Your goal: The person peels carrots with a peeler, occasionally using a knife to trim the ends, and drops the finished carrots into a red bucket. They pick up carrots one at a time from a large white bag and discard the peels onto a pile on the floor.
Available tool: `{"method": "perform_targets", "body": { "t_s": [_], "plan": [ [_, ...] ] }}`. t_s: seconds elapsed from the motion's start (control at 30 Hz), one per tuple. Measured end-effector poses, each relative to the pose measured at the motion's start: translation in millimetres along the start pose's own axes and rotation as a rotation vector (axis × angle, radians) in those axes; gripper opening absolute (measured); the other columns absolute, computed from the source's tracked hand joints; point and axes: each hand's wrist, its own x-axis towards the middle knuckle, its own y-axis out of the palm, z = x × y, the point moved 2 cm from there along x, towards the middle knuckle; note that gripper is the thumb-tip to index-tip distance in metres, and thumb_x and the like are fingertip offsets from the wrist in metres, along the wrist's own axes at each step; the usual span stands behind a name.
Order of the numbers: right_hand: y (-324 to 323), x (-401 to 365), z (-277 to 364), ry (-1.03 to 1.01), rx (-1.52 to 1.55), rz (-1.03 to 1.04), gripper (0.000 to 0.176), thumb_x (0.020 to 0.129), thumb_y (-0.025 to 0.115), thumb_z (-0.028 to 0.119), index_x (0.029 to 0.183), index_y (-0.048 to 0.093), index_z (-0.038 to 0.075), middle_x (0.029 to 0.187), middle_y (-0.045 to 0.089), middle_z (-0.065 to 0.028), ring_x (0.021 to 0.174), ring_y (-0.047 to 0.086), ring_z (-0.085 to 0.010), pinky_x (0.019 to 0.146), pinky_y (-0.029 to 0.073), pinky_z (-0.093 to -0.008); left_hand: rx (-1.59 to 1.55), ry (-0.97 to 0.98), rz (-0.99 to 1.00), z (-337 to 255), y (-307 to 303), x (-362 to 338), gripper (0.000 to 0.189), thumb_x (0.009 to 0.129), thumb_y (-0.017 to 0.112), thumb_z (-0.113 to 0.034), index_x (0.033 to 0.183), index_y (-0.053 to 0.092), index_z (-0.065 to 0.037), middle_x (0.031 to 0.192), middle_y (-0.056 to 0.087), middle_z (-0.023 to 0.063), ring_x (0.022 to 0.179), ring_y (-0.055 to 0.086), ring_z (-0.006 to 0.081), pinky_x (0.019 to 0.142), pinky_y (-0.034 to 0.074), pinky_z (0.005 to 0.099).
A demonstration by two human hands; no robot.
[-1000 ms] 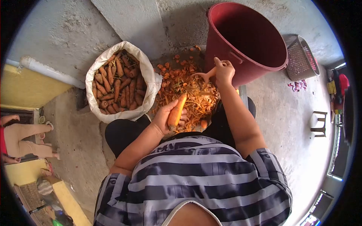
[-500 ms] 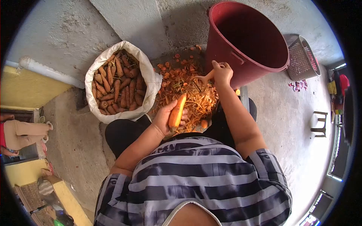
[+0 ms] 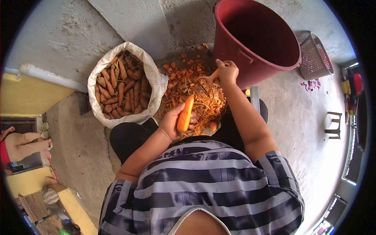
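We hold the carrot (image 3: 185,113) in our left grip (image 3: 172,124), just in front of our chest and above our lap. The fingers are wrapped round its lower end. It stands almost upright, its tip leaning a little forward, and its skin looks smooth and bright orange.

Our right grip (image 3: 227,71) is stretched out ahead, well apart from the carrot, and closed on the handle of a pale peeler (image 3: 211,78). The peeler's head points back towards us. This grip sits just beside the wall of the red bucket (image 3: 258,66).

Between the two grips lies a heap of peelings (image 3: 201,101) on the concrete floor (image 3: 297,113). Cut orange ends (image 3: 180,68) are scattered at its far edge, near the foot of the wall.

To our left stands an open white sack (image 3: 155,80), its rim rolled down, full of unpeeled carrots (image 3: 123,88) with brownish, dirty skin. It touches the left edge of the heap.

Beyond the bucket on the right a small mesh basket (image 3: 315,55) lies on its side, with a few purple scraps (image 3: 310,84) near it. A low stool (image 3: 333,125) stands further right. At the far left, another person's bare legs (image 3: 25,141) show in a doorway.
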Motion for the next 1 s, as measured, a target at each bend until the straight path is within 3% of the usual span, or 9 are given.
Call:
{"method": "perform_targets", "body": {
  "t_s": [0.13,0.27,0.4,0.53,0.67,0.83,0.87,0.93,1.0],
  "plan": [
    [4.4,-49.8,17.7,-0.148,0.288,0.275,0.023,0.075,0.071,0.017,0.070,0.054,0.002,0.062,0.053,-0.0031,0.055,0.048,-0.0096,0.047,0.040,-0.0255,0.001,0.043,-0.014,-9.6,-19.5,9.7,0.028,0.091,0.038,-0.035,0.107,0.046,-0.014,0.085,0.048,0.0068,0.072,0.049,0.0181,0.057,0.042,0.0284],
    [4.2,-116.9,30.7,-0.139,0.226,0.560,0.022,0.073,0.071,0.016,0.068,0.054,0.003,0.059,0.051,-0.0011,0.054,0.046,-0.0067,0.048,0.039,-0.0226,0.144,0.144,-0.125,-6.9,-17.2,20.4,0.035,0.091,0.037,-0.033,0.114,0.047,-0.009,0.093,0.054,0.0088,0.080,0.058,0.0202,0.057,0.046,0.0295],
    [14.3,-53.6,6.7,-0.058,0.187,0.328,0.019,0.075,0.068,0.013,0.073,0.054,0.002,0.063,0.053,-0.0010,0.057,0.046,-0.0075,0.050,0.038,-0.0229,0.063,-0.030,0.049,-0.6,-7.6,20.9,0.028,0.092,0.038,-0.033,0.107,0.047,-0.012,0.083,0.049,0.0061,0.070,0.049,0.0179,0.056,0.041,0.0275],
    [-13.8,20.6,-8.9,-0.060,0.087,-0.069,0.023,0.075,0.068,0.015,0.071,0.054,-0.002,0.061,0.053,-0.0043,0.055,0.047,-0.0111,0.049,0.042,-0.0275,0.006,-0.047,0.034,2.1,4.8,17.0,0.028,0.091,0.041,-0.036,0.107,0.046,-0.014,0.080,0.043,0.0052,0.070,0.043,0.0150,0.057,0.039,0.0260],
    [-18.8,-18.8,19.4,-0.125,0.238,0.132,0.023,0.075,0.069,0.015,0.069,0.053,0.000,0.060,0.051,-0.0025,0.054,0.045,-0.0095,0.046,0.039,-0.0266,0.038,0.005,-0.043,-7.8,2.7,26.4,0.029,0.090,0.042,-0.037,0.107,0.046,-0.014,0.083,0.044,0.0064,0.070,0.042,0.0165,0.058,0.040,0.0267],
    [-12.6,-93.6,31.6,-0.130,0.286,0.506,0.023,0.075,0.071,0.016,0.068,0.052,0.003,0.059,0.051,0.0004,0.051,0.043,-0.0057,0.044,0.038,-0.0229,0.175,0.157,-0.033,-4.7,0.4,40.7,0.038,0.090,0.042,-0.035,0.107,0.049,-0.002,0.085,0.058,0.0150,0.082,0.061,0.0272,0.065,0.052,0.0431],
    [-10.4,-92.1,23.8,-0.160,0.258,0.543,0.023,0.075,0.070,0.016,0.068,0.052,0.003,0.060,0.051,0.0000,0.052,0.043,-0.0057,0.044,0.038,-0.0228,0.188,0.132,-0.061,-3.5,2.0,40.6,0.036,0.091,0.041,-0.034,0.106,0.049,-0.003,0.084,0.058,0.0145,0.081,0.060,0.0264,0.063,0.051,0.0409],
    [-7.5,-70.0,18.5,-0.128,0.216,0.450,0.023,0.074,0.071,0.015,0.068,0.052,0.002,0.061,0.053,-0.0015,0.054,0.047,-0.0073,0.044,0.040,-0.0247,0.211,0.089,-0.124,-1.4,2.5,37.4,0.032,0.091,0.040,-0.031,0.105,0.050,-0.004,0.083,0.057,0.0136,0.077,0.059,0.0248,0.060,0.050,0.0366],
    [-7.3,-31.1,8.4,-0.035,0.164,0.278,0.023,0.074,0.071,0.015,0.070,0.053,0.001,0.063,0.054,-0.0039,0.055,0.048,-0.0099,0.047,0.041,-0.0262,0.136,-0.060,0.002,3.9,4.6,40.9,0.029,0.092,0.038,-0.034,0.106,0.048,-0.010,0.080,0.051,0.0086,0.071,0.049,0.0183,0.057,0.042,0.0286]
  ]
}}
